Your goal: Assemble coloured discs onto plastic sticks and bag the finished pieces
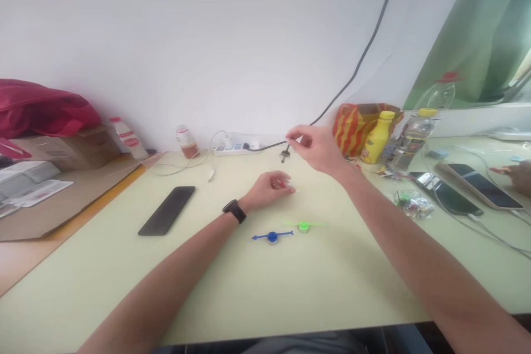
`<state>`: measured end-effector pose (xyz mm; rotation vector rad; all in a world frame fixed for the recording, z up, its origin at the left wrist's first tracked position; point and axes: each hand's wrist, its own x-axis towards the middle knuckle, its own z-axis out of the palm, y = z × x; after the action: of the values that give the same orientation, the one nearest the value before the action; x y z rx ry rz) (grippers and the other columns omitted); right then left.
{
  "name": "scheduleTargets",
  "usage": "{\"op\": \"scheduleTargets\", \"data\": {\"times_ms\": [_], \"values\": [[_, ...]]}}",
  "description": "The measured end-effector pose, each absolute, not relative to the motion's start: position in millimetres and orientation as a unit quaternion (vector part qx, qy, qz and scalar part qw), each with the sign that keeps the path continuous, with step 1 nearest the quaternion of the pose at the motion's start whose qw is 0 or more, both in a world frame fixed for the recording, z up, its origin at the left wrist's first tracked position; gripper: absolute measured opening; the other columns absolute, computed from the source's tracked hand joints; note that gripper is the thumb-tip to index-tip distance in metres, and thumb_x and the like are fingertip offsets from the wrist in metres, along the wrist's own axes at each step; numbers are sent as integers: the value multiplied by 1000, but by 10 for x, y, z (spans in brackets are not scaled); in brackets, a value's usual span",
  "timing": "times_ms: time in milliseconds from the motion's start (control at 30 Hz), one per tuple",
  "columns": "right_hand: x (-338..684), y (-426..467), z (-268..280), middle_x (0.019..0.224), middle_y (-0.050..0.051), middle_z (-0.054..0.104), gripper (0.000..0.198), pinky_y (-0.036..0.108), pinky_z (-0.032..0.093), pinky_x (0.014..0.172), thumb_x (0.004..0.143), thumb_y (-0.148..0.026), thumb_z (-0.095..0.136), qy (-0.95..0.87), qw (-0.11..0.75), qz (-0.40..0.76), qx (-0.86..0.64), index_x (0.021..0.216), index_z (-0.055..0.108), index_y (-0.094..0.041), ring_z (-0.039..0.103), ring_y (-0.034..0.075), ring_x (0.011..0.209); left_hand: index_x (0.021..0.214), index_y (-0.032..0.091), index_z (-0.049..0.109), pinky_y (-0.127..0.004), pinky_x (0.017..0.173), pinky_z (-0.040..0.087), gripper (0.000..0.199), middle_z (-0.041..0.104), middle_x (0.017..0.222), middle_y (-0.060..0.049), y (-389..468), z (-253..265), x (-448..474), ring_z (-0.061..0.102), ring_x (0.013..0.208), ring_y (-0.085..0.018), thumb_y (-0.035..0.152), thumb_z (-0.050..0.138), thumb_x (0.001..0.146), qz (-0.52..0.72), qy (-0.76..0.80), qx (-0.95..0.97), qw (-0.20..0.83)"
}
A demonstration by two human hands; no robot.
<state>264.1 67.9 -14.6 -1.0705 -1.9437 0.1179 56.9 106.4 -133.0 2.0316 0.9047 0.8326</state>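
My right hand is raised above the table's far part, thumb and forefinger pinched on the end of a small black arrow spinner, which hangs below the fingertips. Lower and to the left, my left hand, with a black watch on the wrist, rests on the table. Its fingers curl round a small clear piece with red in it, mostly hidden by the hand. Nearer to me lie a blue arrow spinner and a green arrow spinner, each on a round clear base, touched by neither hand.
A black phone lies at left. A power strip, cables and bottles stand along the wall. At right are a striped bag, a yellow bottle, clear plastic packets and two phones. Another person's hand shows at the right edge.
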Motion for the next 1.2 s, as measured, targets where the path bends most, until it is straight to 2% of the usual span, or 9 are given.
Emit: {"op": "scheduleTargets", "data": {"times_ms": [333,433,567,700,767,867,1000,1100,1200], "values": [[2596,677,-200,89,7,74,25,31,32,69,92,-18,53,-800,291,-112,-513,108,72,-20,62,22,78,113,21,74,-33,74,54,37,77,99,-8,1094,-1176,579,71,84,-23,43,79,84,334,339,816,328],[2583,646,-176,83,5,71,21,31,31,67,96,-28,54,-803,292,-97,-510,107,71,-20,59,20,73,112,21,74,-33,73,54,36,78,98,-8,1073,-1104,567,72,83,-23,44,79,85,324,326,818,346],[2607,608,-115,73,2,66,24,29,30,64,96,-40,57,-787,341,-57,-510,90,69,-21,54,17,65,122,20,70,-36,76,55,47,79,94,-10,1101,-1067,506,75,82,-25,47,80,85,321,318,803,389],[2611,553,-63,71,2,64,24,29,31,62,93,-35,57,-787,371,-22,-492,75,62,-20,51,16,64,121,21,72,-39,84,57,54,78,108,-12,1195,-1148,416,75,91,-26,46,88,76,354,348,772,397],[2593,507,-38,69,2,62,23,29,32,62,91,-31,58,-797,368,1,-478,72,60,-19,50,15,64,113,20,75,-40,85,57,52,79,102,-12,1238,-1189,381,74,91,-27,45,93,70,350,368,764,397],[2562,435,-5,67,0,62,21,28,33,61,89,-28,58,-823,341,47,-451,71,60,-19,50,14,63,117,18,73,-40,82,58,52,79,97,-13,1284,-1191,340,75,87,-26,46,88,76,372,359,730,446],[2529,436,-81,82,1,70,15,26,37,62,86,-34,66,-888,160,185,-388,83,69,-19,59,15,70,119,18,72,-36,76,57,58,79,97,-11,1336,-1176,289,74,84,-24,43,92,70,377,352,727,453],[2468,538,-288,94,2,74,31,26,41,61,75,-39,80,-897,-37,261,-354,98,73,-20,64,16,75,109,17,74,-33,71,56,55,78,92,-10,1364,-1203,262,74,80,-24,40,95,64,333,378,747,434],[2389,651,-501,94,2,76,28,25,44,63,72,-31,80,-881,-132,310,-333,97,74,-20,67,18,80,115,18,72,-37,78,58,56,78,93,-10,1371,-1204,248,75,84,-25,42,93,68,328,383,743,441]]}}
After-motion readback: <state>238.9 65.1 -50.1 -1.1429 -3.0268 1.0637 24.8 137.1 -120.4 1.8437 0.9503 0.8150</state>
